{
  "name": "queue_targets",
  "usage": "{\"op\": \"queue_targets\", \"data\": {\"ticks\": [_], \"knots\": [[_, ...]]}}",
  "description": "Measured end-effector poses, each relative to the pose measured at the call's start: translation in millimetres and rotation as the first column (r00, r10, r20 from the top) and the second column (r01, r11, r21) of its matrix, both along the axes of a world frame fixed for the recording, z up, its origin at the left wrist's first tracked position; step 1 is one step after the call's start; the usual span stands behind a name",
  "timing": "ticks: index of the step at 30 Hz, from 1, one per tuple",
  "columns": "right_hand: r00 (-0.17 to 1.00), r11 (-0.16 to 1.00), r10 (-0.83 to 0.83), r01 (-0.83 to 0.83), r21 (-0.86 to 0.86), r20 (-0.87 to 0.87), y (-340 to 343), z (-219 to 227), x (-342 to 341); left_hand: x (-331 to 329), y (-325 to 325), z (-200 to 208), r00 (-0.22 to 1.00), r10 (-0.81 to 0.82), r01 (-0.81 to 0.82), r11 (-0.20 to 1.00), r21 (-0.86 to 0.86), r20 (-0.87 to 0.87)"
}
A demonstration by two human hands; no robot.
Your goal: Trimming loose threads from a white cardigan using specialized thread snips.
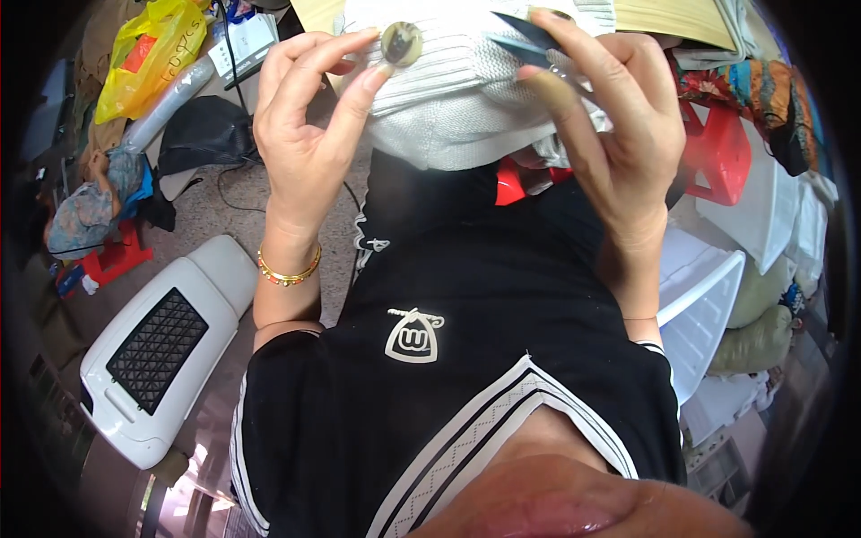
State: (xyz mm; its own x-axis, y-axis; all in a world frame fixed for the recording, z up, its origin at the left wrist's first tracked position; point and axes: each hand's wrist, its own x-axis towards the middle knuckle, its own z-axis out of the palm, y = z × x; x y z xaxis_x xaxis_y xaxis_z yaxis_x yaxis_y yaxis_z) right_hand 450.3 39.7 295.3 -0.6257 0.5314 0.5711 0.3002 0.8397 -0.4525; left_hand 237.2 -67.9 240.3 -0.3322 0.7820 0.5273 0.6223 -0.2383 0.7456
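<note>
Left hand (309, 121) pinches one round, brownish button (402, 44) between thumb and finger. Right hand (623, 117) grips dark-bladed snips (527, 30), blades parted. One white ribbed knit garment (439, 130) lies beneath.

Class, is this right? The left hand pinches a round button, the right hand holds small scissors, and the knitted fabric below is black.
Not quite: the knitted fabric is white, as the head view shows. The left hand does pinch a round button, and the right hand holds small scissors.
</note>
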Motion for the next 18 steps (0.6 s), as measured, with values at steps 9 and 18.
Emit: {"op": "queue_targets", "data": {"ticks": [9,18], "knots": [[0.993,0.990,0.115,-0.117,0.084,0.032,-1,1,-21,12,9,0,0.991,0.067,-0.058,0.995,0.080,-0.119],[0.988,0.987,0.121,-0.109,-0.115,0.101,4,0,-29,8,9,-3,0.976,0.111,-0.072,0.977,0.201,-0.187]]}}
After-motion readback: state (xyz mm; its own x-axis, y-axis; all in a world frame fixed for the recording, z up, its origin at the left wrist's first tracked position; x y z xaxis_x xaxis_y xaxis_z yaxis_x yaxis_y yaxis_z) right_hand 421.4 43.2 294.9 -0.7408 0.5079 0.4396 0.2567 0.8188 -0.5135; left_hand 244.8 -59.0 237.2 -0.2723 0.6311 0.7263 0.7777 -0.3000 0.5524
